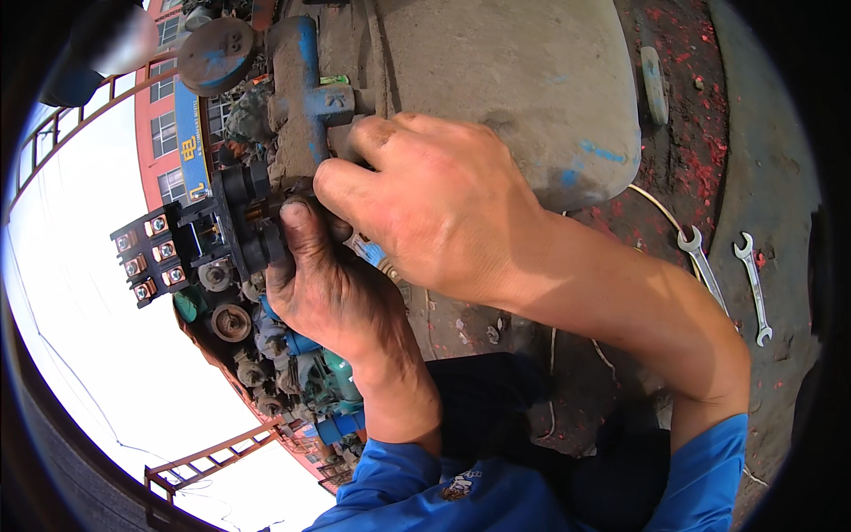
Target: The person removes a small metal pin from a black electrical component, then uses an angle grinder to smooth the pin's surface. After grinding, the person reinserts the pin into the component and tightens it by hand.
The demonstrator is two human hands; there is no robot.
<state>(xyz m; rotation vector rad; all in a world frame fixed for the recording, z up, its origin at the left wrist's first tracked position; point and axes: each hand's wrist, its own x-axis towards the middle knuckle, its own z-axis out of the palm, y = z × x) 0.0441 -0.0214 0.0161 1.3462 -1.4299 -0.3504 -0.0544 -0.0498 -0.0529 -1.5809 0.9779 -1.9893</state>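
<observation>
My left hand (341, 297) is closed on a black electrical switch body (238, 222), thumb along its side. From the body sticks out a black terminal block (149, 253) with several copper-coloured screw terminals. Two round black fittings stand on the body, beside my left thumb. My right hand (443, 195) is bent over the switch's near side, its fingers curled and pinched together just above the left thumb. Whatever is between them is hidden by the hand. Right behind the fingers runs a dusty pipe (301, 106) with worn blue paint.
A large dusty grey tank (514, 80) fills the upper middle. Two open-ended wrenches, one nearer (703, 266) and one farther right (753, 288), lie on the dirty ground. A pale cable (656, 206) runs beside them. Several old motors and pumps (253, 368) are piled at left.
</observation>
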